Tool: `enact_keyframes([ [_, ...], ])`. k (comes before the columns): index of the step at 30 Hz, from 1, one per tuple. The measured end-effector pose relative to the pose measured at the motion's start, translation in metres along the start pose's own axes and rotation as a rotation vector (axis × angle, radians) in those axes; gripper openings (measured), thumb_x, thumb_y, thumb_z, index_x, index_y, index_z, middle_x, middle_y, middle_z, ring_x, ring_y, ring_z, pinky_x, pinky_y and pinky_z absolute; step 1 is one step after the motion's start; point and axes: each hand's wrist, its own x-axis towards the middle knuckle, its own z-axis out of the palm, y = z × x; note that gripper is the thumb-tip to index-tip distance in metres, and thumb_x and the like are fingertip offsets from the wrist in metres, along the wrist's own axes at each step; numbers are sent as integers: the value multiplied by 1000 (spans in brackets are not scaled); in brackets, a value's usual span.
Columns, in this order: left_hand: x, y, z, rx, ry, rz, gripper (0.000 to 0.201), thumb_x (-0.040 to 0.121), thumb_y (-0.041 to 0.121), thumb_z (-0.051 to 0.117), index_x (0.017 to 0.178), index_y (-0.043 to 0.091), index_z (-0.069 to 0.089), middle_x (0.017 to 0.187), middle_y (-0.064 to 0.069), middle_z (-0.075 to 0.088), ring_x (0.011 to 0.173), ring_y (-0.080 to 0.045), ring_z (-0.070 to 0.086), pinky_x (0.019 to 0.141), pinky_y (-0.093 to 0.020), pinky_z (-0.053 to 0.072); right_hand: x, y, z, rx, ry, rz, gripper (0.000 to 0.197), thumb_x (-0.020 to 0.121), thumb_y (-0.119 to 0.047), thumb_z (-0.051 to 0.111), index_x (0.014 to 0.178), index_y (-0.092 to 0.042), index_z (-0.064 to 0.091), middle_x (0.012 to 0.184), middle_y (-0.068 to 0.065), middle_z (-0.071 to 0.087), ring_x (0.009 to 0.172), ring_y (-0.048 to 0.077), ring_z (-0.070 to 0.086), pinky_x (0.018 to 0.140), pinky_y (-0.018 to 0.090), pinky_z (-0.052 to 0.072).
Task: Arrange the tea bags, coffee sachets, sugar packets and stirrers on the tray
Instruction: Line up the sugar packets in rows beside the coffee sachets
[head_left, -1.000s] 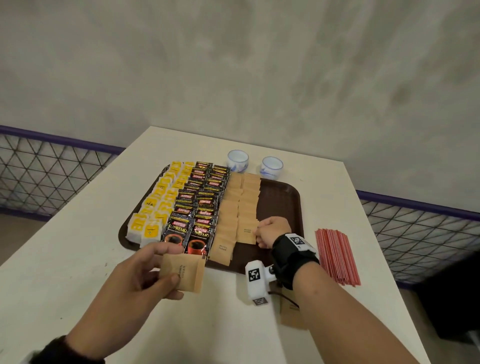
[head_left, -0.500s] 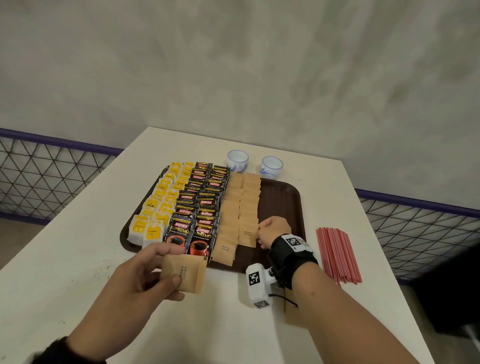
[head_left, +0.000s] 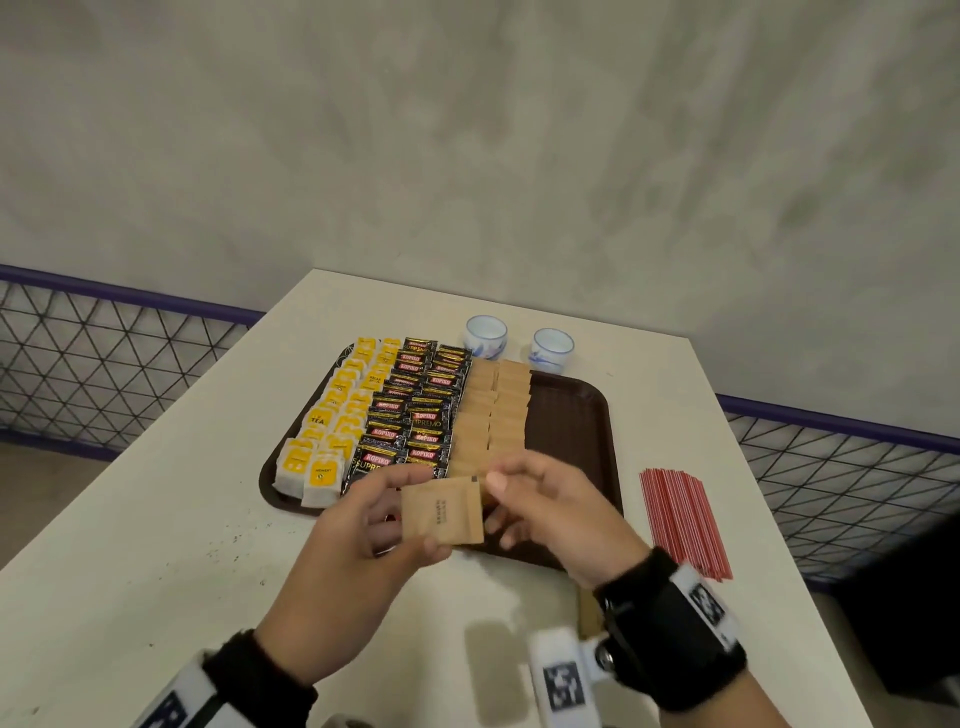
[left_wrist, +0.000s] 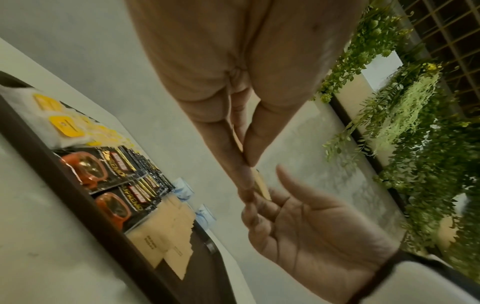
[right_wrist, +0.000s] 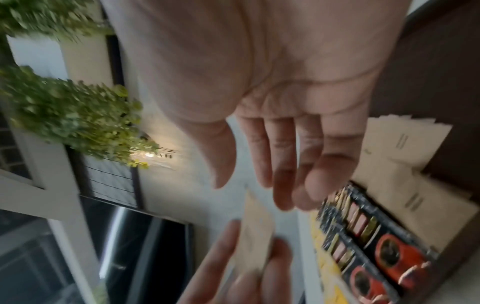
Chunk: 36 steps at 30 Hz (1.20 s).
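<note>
The tray (head_left: 566, 415) has free brown floor on its right side, beside 2 rows of sugar packets (head_left: 493, 410). The left hand (head_left: 358, 540) pinches 1 sugar packet (head_left: 444, 514) above the near rim; the right hand (head_left: 556, 512), fingers loosely spread, holds nothing. Pass it flat and place it overlapping the row end. The stirrers (head_left: 680, 519) wait on the table.

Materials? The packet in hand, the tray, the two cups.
Sugar packet pinched by left hand: matte brown kraft-looking paper, flat, thin edge-on. Tray: dark brown, likely moulded plastic, raised rounded rim, dull sheen. Cups: glossy white with blue pattern, probably glazed ceramic.
</note>
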Motion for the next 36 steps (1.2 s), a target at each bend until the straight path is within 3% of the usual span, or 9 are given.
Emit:
enact_keyframes([
  [3, 3, 4, 10, -61, 12, 6, 49, 73, -16, 68, 108, 17, 60, 97, -9, 71, 87, -25, 71, 76, -33, 58, -19, -2, 11, 18, -82, -111, 18, 82, -20, 71, 101, -19, 68, 87, 5, 70, 74, 21, 63, 62, 28, 52],
  [8, -2, 9, 23, -27, 7, 44, 48, 70, -10, 74, 106, 19, 62, 88, -6, 71, 74, -19, 69, 72, -29, 57, -27, -9, 6, -26, 126, -217, 20, 84, -2, 69, 103, -10, 68, 82, 7, 73, 65, 21, 62, 56, 27, 51],
  [13, -6, 11, 29, -61, 16, 54, 34, 71, -7, 74, 98, 11, 63, 84, -8, 72, 67, -23, 67, 67, -28, 57, -36, -15, -2, 8, 191, -250, 21, 83, 0, 69, 101, -10, 67, 82, 9, 73, 60, 19, 60, 56, 26, 52],
  [17, -6, 12, 31, -100, 16, 73, 33, 73, -10, 71, 98, 10, 63, 82, -9, 72, 67, -23, 68, 69, -35, 59, -45, -17, -2, -3, 192, -266, 19, 88, 0, 64, 104, -9, 69, 85, 8, 74, 60, 14, 63, 62, 27, 53],
  [21, -5, 17, 31, -122, 8, 137, 30, 75, -10, 70, 97, 11, 66, 81, -11, 70, 68, -21, 67, 68, -32, 58, -53, -20, -5, 25, 194, -269, 23, 88, 4, 62, 107, -8, 66, 86, 12, 72, 62, 21, 63, 64, 31, 54],
  [27, 8, 25, 28, -16, 48, 245, 23, 70, 13, 68, 92, 20, 68, 77, 0, 67, 73, -9, 62, 67, -20, 52, -66, -25, 0, -227, 111, -268, 54, 82, 2, 69, 122, -32, 56, 79, 1, 69, 66, 28, 65, 70, 40, 59],
  [29, 11, 27, 28, 64, 34, 261, 17, 71, 15, 68, 86, 22, 70, 79, 2, 69, 75, -11, 63, 68, -24, 54, -65, -25, 0, -245, 143, -302, 45, 85, -2, 68, 115, -35, 62, 83, 0, 67, 71, 32, 63, 67, 40, 59],
  [32, 14, 29, 31, 176, -10, 286, 18, 75, 14, 67, 86, 28, 70, 79, 8, 69, 74, -6, 62, 69, -26, 53, -62, -24, -4, -376, 206, -346, 26, 86, -7, 68, 96, -31, 72, 82, -4, 68, 75, 17, 62, 68, 30, 55],
  [36, 17, 24, 34, 224, -29, 271, 25, 80, 0, 69, 83, 25, 71, 80, 8, 69, 74, -4, 62, 70, -24, 52, -57, -21, -9, -435, 182, -275, 24, 81, -3, 72, 85, -27, 73, 73, -2, 68, 67, 7, 58, 67, 20, 50],
])
